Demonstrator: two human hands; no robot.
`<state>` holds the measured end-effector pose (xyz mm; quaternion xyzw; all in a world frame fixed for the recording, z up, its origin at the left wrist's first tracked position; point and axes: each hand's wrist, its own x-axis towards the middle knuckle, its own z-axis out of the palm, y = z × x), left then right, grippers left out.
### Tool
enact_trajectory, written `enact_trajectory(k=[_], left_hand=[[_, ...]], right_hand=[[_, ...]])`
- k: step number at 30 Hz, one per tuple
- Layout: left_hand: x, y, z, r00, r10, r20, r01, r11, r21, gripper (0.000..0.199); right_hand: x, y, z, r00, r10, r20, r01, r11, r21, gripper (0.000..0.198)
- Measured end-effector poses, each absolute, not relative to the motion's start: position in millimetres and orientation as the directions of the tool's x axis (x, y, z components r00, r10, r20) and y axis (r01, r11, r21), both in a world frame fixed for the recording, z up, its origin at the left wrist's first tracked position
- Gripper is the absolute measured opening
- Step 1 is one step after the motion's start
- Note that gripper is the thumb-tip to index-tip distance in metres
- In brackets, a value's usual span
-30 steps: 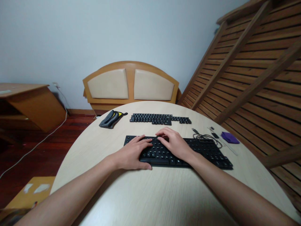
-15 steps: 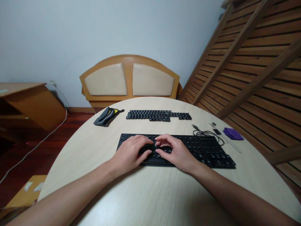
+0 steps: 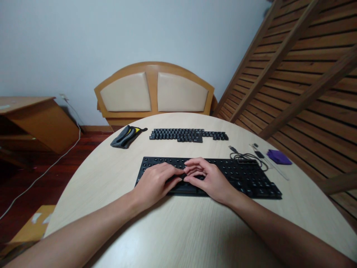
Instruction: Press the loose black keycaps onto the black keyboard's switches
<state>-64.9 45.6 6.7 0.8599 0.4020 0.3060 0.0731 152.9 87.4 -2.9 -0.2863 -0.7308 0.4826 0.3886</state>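
A black keyboard [image 3: 242, 176] with keycaps missing over much of it lies across the table in front of me. Both hands meet above its middle. My left hand [image 3: 156, 180] is closed, thumb and forefinger brought together at the tips. Facing it, my right hand [image 3: 212, 180] has its thumb and fingers curled in to the same spot. Between the fingertips is a small dark piece like a keycap [image 3: 183, 176], mostly hidden. Beyond the keyboard, loose black keycaps [image 3: 175, 134] are laid out in rows, with a second group of keycaps [image 3: 216, 135] to their right.
A grey and yellow pouch [image 3: 127, 137] lies at the table's far left. Right of the keycaps are a coiled USB cable [image 3: 245, 157], small dark and white items, and a folded purple cloth [image 3: 279, 156]. The round table [image 3: 156, 234] stands before a wooden headboard [image 3: 153, 85].
The fingertips of both hands have drawn closer together over the keyboard's middle, and the gap between them has narrowed. The view has shifted slightly; the other things lie as before.
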Motion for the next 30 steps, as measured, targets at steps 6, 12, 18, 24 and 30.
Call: enact_trajectory(k=[6, 12, 18, 24, 30], left_hand=[[-63, 43, 8, 0.453, 0.763, 0.462, 0.671, -0.633, 0.387, 0.015], [-63, 44, 12, 0.439, 0.795, 0.419, 0.686, -0.598, 0.415, 0.016], [-69, 47, 17, 0.522, 0.789, 0.325, 0.703, -0.614, 0.359, 0.047], [-72, 46, 12, 0.535, 0.824, 0.186, 0.784, -0.566, 0.255, 0.081], [-75, 48, 9, 0.529, 0.836, 0.146, 0.802, -0.549, 0.234, 0.088]], right_hand=[[153, 88, 1, -0.537, 0.776, 0.330, 0.118, 0.457, -0.882, 0.030], [153, 88, 5, -0.538, 0.762, 0.361, 0.217, 0.539, -0.814, 0.016], [154, 88, 6, -0.518, 0.782, 0.347, 0.295, 0.544, -0.785, 0.016], [154, 87, 10, -0.504, 0.799, 0.327, 0.308, 0.520, -0.797, 0.017], [156, 88, 8, -0.501, 0.802, 0.323, 0.328, 0.522, -0.787, 0.016]])
